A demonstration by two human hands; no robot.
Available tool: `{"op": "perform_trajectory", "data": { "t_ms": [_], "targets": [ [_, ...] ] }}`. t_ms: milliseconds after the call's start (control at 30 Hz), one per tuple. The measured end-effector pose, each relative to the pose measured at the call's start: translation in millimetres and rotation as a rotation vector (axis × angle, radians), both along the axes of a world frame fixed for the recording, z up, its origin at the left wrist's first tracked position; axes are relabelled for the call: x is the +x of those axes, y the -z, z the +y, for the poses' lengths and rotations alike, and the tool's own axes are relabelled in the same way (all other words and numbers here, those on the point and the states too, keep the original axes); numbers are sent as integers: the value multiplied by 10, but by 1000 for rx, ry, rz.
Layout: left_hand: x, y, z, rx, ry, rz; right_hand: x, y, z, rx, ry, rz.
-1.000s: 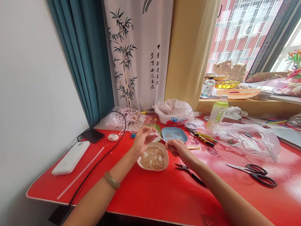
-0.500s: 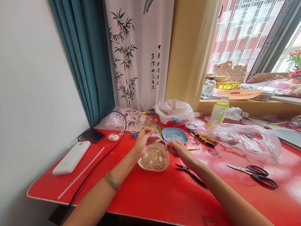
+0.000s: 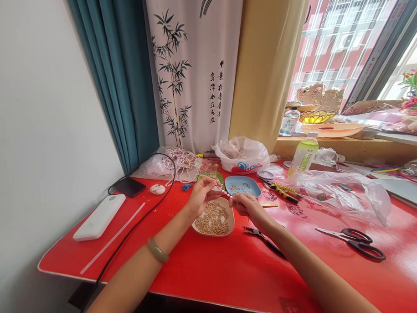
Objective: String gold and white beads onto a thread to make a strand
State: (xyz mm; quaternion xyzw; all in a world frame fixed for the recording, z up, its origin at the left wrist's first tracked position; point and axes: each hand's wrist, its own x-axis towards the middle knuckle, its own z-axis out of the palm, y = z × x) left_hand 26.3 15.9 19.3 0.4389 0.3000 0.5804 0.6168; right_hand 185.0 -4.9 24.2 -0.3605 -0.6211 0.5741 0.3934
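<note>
Both hands work above the middle of the red tabletop [image 3: 212, 275], toward its far edge. The left hand [image 3: 200, 196] and the right hand [image 3: 246, 204] each pinch 1 end of a short bead strand [image 3: 224, 192] between thumb and fingertips, with the remaining fingers curled in. The strand spans the narrow gap between the 2 hands, just above the far rim of a white dish [image 3: 214, 234] filled with gold beads. The dish rests on the tabletop directly below the hands. A green bracelet [image 3: 157, 250] sits on the left wrist.

A blue dish [image 3: 255, 189] holding a few beads lies just beyond the right hand. Small black pliers [image 3: 262, 237] lie on the tabletop just beside the right forearm, near the white dish. Yellow-handled pliers [image 3: 281, 192] lie near the blue dish. Black-handled scissors [image 3: 357, 242] lie well apart, toward the right edge. A white power bank [image 3: 99, 217] lies near the left edge, and a black phone [image 3: 129, 187] lies toward the far left corner. A clear plastic bag [image 3: 343, 193] lies toward the far right.
</note>
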Motion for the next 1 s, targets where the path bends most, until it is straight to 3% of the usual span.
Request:
{"op": "perform_trajectory", "data": {
  "t_ms": [467, 633, 1000],
  "targets": [
    [26, -3, -22, 0, 36, 28, -10, -18, -12, 37, 22, -60],
    [44, -13, -46, -16, 48, 36, -15, -5, -26, 92, -32, -48],
    [52, 4, -47, -14, 89, 39, -3, -15, -18, 57, 20, -73]
  ]
}}
